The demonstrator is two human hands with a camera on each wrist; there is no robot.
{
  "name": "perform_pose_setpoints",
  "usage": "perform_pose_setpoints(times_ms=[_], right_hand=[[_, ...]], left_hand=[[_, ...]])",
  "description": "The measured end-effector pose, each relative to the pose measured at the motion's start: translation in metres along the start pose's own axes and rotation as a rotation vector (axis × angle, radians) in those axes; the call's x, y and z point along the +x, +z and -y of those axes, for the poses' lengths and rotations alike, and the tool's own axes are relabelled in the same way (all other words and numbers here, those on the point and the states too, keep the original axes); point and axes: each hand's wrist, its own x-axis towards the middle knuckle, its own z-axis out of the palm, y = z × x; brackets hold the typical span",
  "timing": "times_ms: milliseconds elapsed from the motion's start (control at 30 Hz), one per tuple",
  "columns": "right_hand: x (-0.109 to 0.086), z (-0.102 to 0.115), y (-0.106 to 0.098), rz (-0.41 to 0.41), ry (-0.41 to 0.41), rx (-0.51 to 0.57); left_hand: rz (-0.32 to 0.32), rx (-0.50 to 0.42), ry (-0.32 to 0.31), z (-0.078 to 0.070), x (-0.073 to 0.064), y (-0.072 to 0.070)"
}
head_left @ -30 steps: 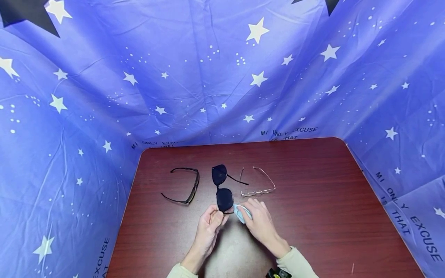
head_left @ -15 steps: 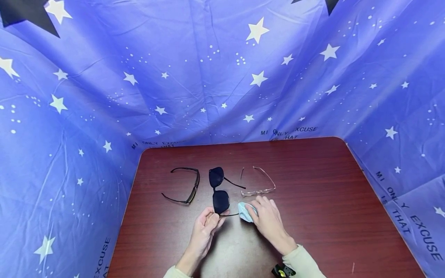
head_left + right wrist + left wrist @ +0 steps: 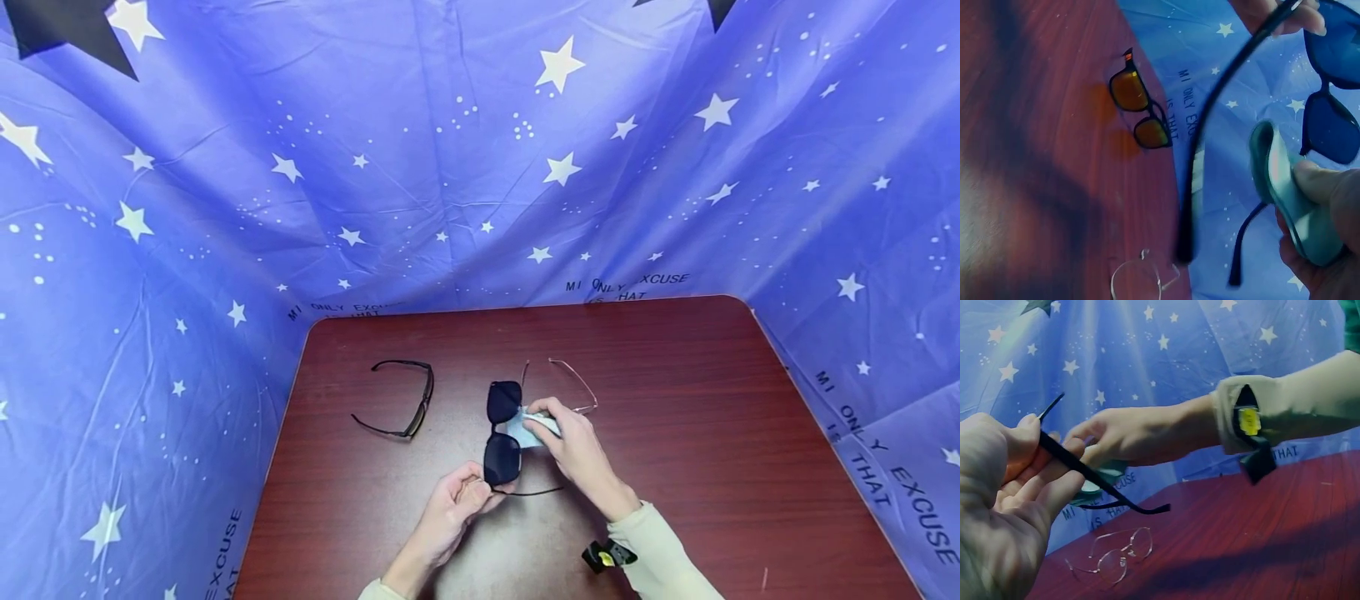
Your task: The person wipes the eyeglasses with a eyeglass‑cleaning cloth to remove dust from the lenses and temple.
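Observation:
In the head view, my left hand [image 3: 453, 510] pinches a pair of black sunglasses [image 3: 502, 460] by the hinge corner of the near lens. They are held above the table with both temples unfolded. My right hand [image 3: 581, 454] grips a folded light blue cloth [image 3: 523, 428] beside the far lens. The right wrist view shows the cloth [image 3: 1291, 200] pinched between thumb and fingers, overlapping the far temple, whose tip [image 3: 1235, 272] sticks out below it. From the left wrist, the near temple [image 3: 1079, 464] runs out past my fingers, and the right hand partly hides the cloth.
Black-framed glasses [image 3: 422, 404] with amber lenses lie on the table at left. Thin metal-framed glasses [image 3: 576, 379] lie behind my right hand, partly hidden by it. The red-brown table [image 3: 675, 400] meets a blue star-printed curtain [image 3: 465, 167] behind it.
My right hand has carried the cloth from the near temple up to the far temple. The sunglasses have shifted right and closer to me, with the left hand still holding them.

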Motion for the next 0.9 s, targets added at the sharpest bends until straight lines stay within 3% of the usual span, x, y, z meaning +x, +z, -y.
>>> perform_pose_setpoints(times_ms=[167, 333, 467, 567, 767, 900], right_hand=[[0.008, 0.003, 0.001, -0.046, 0.038, -0.002], [0.008, 0.004, 0.0, -0.006, 0.007, 0.01], [0.007, 0.002, -0.001, -0.064, 0.007, -0.003], [0.005, 0.0, -0.002, -0.097, 0.037, 0.01], [-0.002, -0.011, -0.002, -0.115, 0.063, -0.09], [-0.005, -0.013, -0.003, -0.099, 0.083, -0.117]], left_hand=[[0.047, 0.055, -0.053, 0.003, 0.0, 0.005], [0.078, 0.069, -0.04, 0.003, -0.001, 0.007], [0.1, 0.056, -0.034, 0.004, 0.0, 0.01], [0.091, 0.063, -0.03, 0.005, 0.001, 0.013], [0.074, 0.071, 0.038, 0.006, 0.003, 0.011], [0.071, 0.073, 0.014, 0.005, 0.003, 0.01]])
